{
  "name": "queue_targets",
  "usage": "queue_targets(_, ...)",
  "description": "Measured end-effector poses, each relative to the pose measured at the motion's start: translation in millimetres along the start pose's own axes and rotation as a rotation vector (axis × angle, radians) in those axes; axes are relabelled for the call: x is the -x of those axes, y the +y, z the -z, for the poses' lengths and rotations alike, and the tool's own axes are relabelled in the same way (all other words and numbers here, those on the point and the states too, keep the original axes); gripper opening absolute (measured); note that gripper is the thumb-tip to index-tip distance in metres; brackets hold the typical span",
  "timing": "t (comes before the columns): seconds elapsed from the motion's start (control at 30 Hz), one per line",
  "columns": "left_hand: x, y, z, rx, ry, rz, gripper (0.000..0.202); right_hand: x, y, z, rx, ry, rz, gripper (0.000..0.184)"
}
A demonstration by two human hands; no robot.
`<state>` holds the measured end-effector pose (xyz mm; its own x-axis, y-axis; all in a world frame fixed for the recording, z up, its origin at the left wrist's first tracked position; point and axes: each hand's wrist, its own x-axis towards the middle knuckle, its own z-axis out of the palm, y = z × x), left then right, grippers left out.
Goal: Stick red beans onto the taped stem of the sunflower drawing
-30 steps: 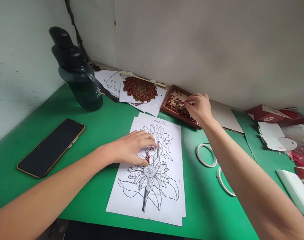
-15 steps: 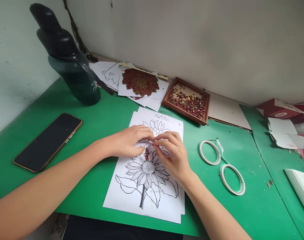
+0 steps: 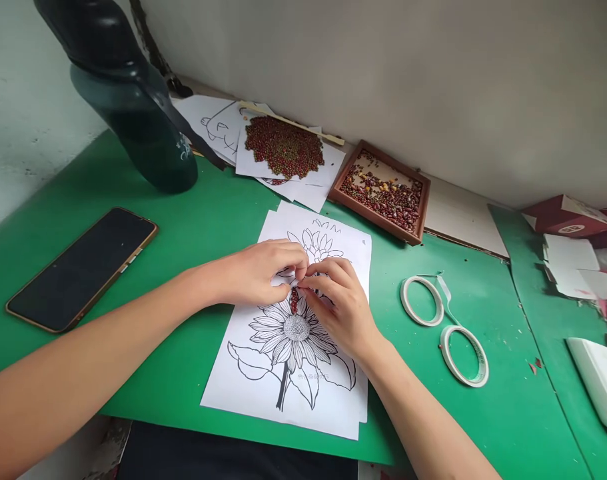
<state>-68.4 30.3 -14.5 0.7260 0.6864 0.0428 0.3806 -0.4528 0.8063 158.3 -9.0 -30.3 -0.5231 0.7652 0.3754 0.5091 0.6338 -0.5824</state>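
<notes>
Red beans [image 3: 294, 301] form a short near-to-far strip on the white sunflower-drawing sheet [image 3: 328, 417]. Left hand [image 3: 256, 273] and right hand [image 3: 340, 307] meet at its far end, fingertips pinched close; anything held is hidden. A second ago the right hand reached the brown wooden tray [image 3: 373, 219] far right.

Bottle [image 3: 128, 127] top cut by upper edge; white box [image 3: 599, 380] cropped right; pinch between fingertips [image 3: 309, 281] too small.

A green-covered table [image 3: 218, 213] fills a corner where two plain, pale grey walls [image 3: 383, 80] meet, under soft, even light.
</notes>
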Motion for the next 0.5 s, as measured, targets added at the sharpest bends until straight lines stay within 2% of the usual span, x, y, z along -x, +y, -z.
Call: queue_targets(0.5, -1.2, -0.1, -0.9, -0.02, -0.003, -0.057, 0.023, 4.6, -0.2, -1.5, -0.035, -0.035, -0.038, 0.017)
